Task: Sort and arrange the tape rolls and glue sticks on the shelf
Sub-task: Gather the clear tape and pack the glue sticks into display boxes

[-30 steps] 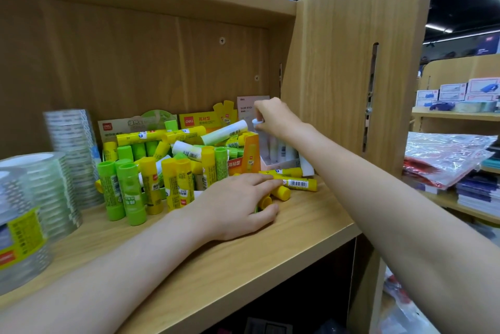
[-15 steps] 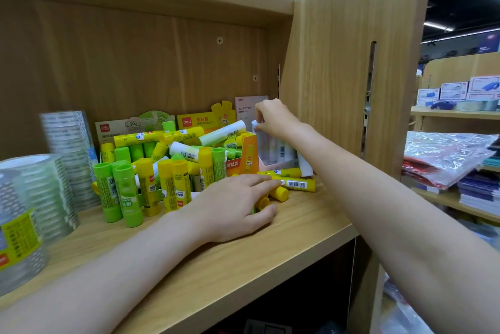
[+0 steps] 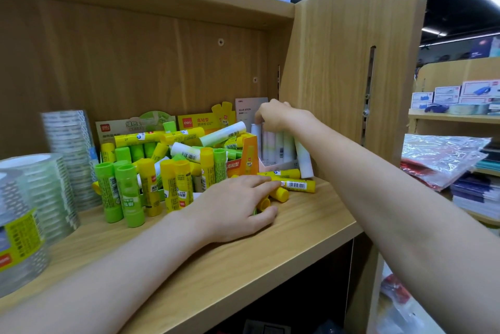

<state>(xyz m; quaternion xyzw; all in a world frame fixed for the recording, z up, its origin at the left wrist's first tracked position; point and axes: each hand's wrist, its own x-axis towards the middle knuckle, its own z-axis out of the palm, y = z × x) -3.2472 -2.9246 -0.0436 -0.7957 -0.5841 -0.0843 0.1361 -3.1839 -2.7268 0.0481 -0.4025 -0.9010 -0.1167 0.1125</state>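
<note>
**Glue sticks under both hands at the shelf's right end**

Yellow-capped glue sticks point(image 3: 274, 194) lie on the wooden shelf point(image 3: 311, 222) right under the left hand's fingers point(image 3: 259, 181), which are spread and lightly bent over them, pressing rather than gripping. A longer yellow stick point(image 3: 296, 185) lies just past the fingertips. The right hand point(image 3: 278, 116) is curled down onto the tops of the pastel glue sticks point(image 3: 281, 144), pinching one of them. Those stand upright in a small pale tray point(image 3: 273, 164) against the side panel. Next to it, an orange display box point(image 3: 247, 156) holds a heap of yellow and green sticks, tipped every way. Green glue sticks point(image 3: 128, 195) stand in front. Clear tape rolls point(image 3: 35, 190) are stacked at the left. Both forearms reach in from below, the right stretched longer.
</note>
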